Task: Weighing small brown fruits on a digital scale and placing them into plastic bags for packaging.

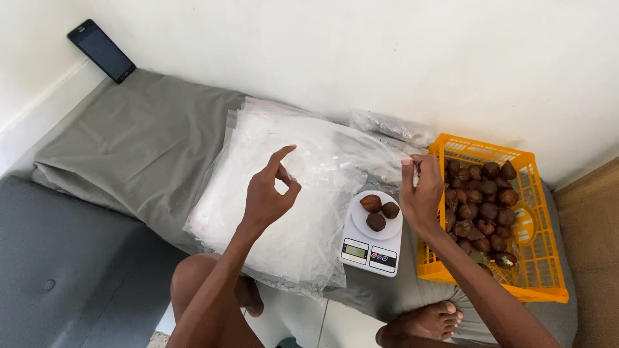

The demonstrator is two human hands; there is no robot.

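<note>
My left hand point(269, 191) is raised over a stack of clear plastic bags point(284, 187), fingers curled, pinching the thin edge of a bag. My right hand point(420, 192) hovers between the bags and an orange plastic crate point(540, 212), its fingers pinched on the same thin clear plastic. A small white kitchen scale point(373, 248) sits below my hands with three brown scaly fruits point(379, 211) on its round platform. Several more of the same brown fruits point(482, 203) fill the crate.
A grey cloth point(135, 142) covers the floor under the bags and scale. A dark phone point(101, 50) leans against the white wall at the far left. A dark grey cushion point(58, 264) lies at the near left. My knee and bare feet point(422, 322) are at the bottom.
</note>
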